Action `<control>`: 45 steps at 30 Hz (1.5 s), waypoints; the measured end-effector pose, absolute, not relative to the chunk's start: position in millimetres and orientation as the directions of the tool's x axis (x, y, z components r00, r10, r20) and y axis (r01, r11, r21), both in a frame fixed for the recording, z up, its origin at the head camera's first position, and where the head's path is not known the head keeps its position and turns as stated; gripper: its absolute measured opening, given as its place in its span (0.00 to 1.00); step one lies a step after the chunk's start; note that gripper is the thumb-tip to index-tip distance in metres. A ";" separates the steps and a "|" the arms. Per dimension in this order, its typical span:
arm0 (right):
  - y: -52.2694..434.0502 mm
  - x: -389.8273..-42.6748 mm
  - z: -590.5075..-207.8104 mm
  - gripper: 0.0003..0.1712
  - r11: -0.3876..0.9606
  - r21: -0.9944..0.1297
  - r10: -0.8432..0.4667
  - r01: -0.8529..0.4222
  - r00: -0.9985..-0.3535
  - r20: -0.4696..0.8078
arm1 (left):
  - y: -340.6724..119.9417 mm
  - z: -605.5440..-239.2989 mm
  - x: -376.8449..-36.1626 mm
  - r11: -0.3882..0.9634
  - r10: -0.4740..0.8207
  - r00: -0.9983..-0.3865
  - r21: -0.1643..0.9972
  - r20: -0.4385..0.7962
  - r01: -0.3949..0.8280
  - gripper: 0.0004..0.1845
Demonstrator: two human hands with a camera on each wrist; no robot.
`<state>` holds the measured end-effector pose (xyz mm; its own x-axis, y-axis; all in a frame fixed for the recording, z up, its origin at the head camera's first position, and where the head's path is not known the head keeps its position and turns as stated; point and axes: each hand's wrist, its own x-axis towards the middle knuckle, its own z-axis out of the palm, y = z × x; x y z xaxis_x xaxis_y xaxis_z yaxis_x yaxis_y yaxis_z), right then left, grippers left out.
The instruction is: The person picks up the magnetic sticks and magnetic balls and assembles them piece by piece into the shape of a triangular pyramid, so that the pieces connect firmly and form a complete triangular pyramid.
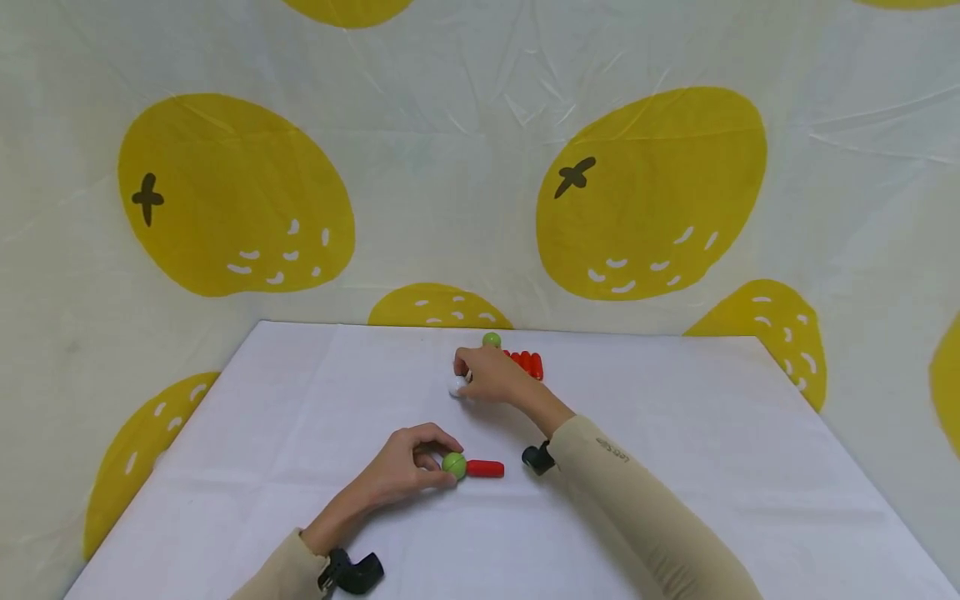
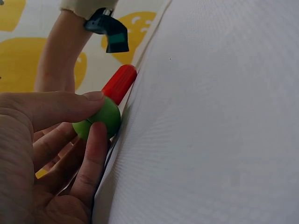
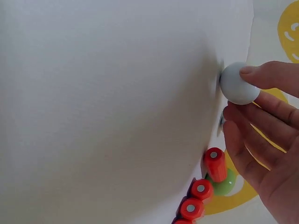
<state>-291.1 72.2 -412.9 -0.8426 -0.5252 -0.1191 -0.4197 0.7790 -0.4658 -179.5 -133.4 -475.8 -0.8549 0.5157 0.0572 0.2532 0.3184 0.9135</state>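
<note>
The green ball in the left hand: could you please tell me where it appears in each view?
Head: the green ball sits low and centre, in the left hand, touching a red stick.
Left wrist: centre-left, pinched by thumb and finger.
Right wrist: not in it; the green ball there lies by the red pieces.
Shared landmark: the white table.

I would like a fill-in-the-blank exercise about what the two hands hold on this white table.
1. The left hand pinches a ball of ____ colour.
2. A red rod is joined to that ball and lies on the ____ tablecloth.
3. The right hand pinches a ____ ball.
4. The spare rods beside the right hand are ____ in colour.

Missing words: green; white; white; red
</note>
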 end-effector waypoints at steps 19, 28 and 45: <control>113.0 -244.1 -401.4 0.16 0.646 -0.645 -0.523 -0.408 -0.852 0.015 | -133.7 -474.6 -178.4 0.307 0.522 -0.851 0.916 0.064 0.257 0.19; 134.1 -214.3 -404.3 0.17 0.617 -0.689 -0.533 -0.381 -0.846 -0.010 | -135.6 -475.6 -178.2 0.328 0.533 -0.844 0.906 0.056 0.267 0.20; 158.9 -184.0 -409.0 0.15 0.619 -0.699 -0.583 -0.357 -0.806 -0.104 | -136.2 -476.7 -177.8 0.357 0.530 -0.847 0.894 0.047 0.273 0.18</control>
<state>-184.0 158.9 -409.0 -0.8060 -0.5826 -0.1040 -0.3571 0.6190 -0.6995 -177.8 -136.2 -476.7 -0.8466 0.5301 0.0468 0.2727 0.3566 0.8936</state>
